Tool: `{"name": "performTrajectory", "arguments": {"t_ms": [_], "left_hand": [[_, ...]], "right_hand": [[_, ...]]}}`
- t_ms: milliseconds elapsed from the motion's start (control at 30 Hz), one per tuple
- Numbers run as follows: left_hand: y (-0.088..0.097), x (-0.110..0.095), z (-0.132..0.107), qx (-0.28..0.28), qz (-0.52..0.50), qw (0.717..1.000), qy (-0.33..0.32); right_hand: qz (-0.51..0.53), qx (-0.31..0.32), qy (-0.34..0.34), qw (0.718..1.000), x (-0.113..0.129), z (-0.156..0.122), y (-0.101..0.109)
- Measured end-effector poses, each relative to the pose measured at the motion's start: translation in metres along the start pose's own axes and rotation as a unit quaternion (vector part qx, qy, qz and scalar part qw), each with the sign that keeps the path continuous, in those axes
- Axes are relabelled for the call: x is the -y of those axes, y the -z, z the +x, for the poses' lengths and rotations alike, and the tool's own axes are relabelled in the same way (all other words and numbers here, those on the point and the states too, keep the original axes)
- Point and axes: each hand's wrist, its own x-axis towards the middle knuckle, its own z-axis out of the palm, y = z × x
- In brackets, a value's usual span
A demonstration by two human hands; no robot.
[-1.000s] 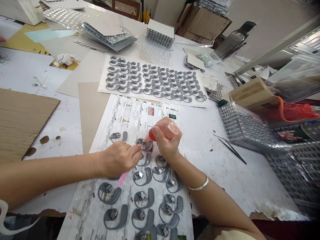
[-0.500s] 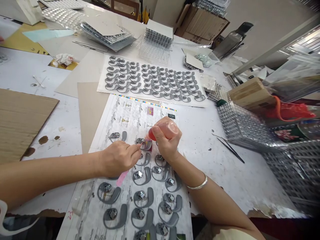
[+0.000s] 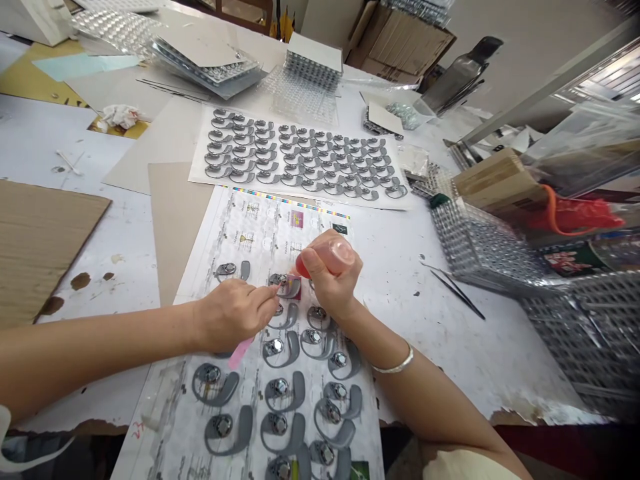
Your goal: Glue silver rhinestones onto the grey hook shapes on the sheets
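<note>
My left hand [image 3: 233, 315] grips a thin tool with a pink handle [image 3: 241, 353], and its fingertips reach a grey ear-hook-shaped part with a metal disc [image 3: 285, 285]. My right hand [image 3: 325, 270] holds a translucent red rubber bulb [image 3: 333, 258] just above that part, its tip pointing down and left. The part lies on a printed white sheet [image 3: 280, 230], among several similar parts. Both hands hide some of the sheet and whatever lies under them.
A larger white sheet [image 3: 300, 157] carries several rows of grey parts. Steel tweezers [image 3: 457, 293] and metal mesh trays [image 3: 487, 250] lie to the right. Brown cardboard [image 3: 40, 247] lies left, and stacked blister trays [image 3: 210, 60] stand at the back.
The whole view drifts slightly up and left with my head. Both hands stay over the same grey part, keeping their hold on the tool and bulb.
</note>
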Motion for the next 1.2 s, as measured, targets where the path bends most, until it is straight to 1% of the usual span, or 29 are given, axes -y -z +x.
{"name": "performTrajectory", "arguments": {"t_ms": [167, 333, 567, 800, 1067, 1200], "left_hand": [[0.003, 0.001, 0.002, -0.001, -0.007, 1.000, 0.007], [0.004, 0.002, 0.004, -0.005, -0.018, 1.000, 0.020], [0.000, 0.002, 0.000, -0.003, -0.035, 0.999, 0.030], [0.000, 0.004, -0.005, 0.013, -0.055, 0.997, 0.043], [-0.003, 0.008, -0.011, 0.079, -0.068, 0.991, 0.080], [-0.002, 0.009, -0.009, 0.073, -0.076, 0.991, 0.082]], "right_hand": [[-0.029, 0.014, 0.054, 0.998, 0.005, 0.003, 0.002], [-0.039, 0.015, 0.063, 0.997, 0.006, 0.003, 0.004], [-0.033, 0.029, 0.086, 0.995, 0.011, 0.002, 0.005], [-0.052, 0.039, 0.112, 0.992, 0.016, 0.001, 0.006], [-0.061, 0.034, 0.160, 0.985, 0.015, 0.001, 0.005], [-0.051, 0.029, 0.170, 0.984, 0.016, 0.002, 0.004]]}}
